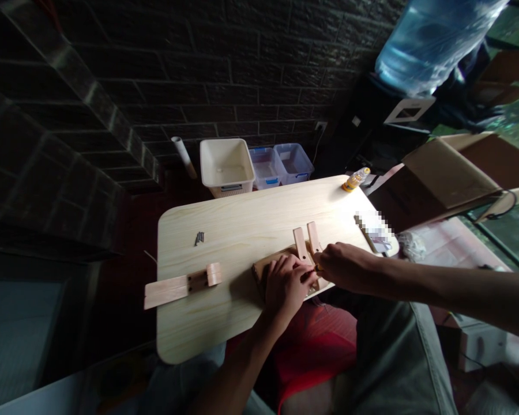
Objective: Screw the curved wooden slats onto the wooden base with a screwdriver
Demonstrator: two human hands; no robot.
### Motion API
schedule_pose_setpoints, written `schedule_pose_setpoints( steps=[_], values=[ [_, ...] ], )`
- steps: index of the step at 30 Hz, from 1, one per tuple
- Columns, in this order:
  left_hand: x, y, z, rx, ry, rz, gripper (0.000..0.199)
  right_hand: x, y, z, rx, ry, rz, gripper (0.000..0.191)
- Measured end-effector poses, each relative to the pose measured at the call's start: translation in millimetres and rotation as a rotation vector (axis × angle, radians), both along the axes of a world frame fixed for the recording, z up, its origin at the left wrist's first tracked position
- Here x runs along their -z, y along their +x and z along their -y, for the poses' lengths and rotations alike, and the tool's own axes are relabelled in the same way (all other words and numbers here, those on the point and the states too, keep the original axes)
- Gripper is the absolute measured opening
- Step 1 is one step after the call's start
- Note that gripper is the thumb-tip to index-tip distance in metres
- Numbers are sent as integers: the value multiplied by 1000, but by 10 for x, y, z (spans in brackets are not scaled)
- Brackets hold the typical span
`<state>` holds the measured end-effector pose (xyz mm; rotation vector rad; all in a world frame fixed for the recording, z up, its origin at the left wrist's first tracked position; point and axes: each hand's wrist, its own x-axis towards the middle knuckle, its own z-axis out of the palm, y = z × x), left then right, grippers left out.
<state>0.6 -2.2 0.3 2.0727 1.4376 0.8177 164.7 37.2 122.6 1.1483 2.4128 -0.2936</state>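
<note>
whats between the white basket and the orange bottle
The head view shows a clear plastic bin and a second one between the white basket and the orange bottle.

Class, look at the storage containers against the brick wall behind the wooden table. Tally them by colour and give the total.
Cream plastic bin: 1
Clear plastic bins with blue clips: 2
Total: 3
</note>
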Motion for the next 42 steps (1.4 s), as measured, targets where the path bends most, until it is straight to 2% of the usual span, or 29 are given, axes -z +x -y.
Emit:
schedule_pose_setpoints(
  steps=[5, 9, 14, 19, 25, 32, 37, 42],
  values=[
    [-21, 0, 6, 2, 3, -11, 5, -65, -106, 76, 28, -23, 29, 33],
    [-48, -3, 2, -1, 10, -21, 6, -254, -192, 102, -20, -9, 11, 16],
    [-51, -4, -4, 0, 9, -22, 10, -420, -196, 70, -122, 3, -21, 24],
    [-49, -2, -2, 0, 4, -12, 4, -353, -80, -25, -146, -53, -21, 22],
    [-45, -11, -2, 12, 9, -14, 5, -250, -54, -38, -56, -74, 81, 16],
    [-33, -27, -1, 28, 10, -15, 8, -129, -136, -2, 35, -85, 205, 31],
    [-2, -21, 4, 22, 23, -7, 10, -163, -141, 53, 37, -51, 172, 31],
    [21, -7, 6, 9, 45, 0, 6, -247, -151, 40, -2, -13, 99, 20]
  ],
)
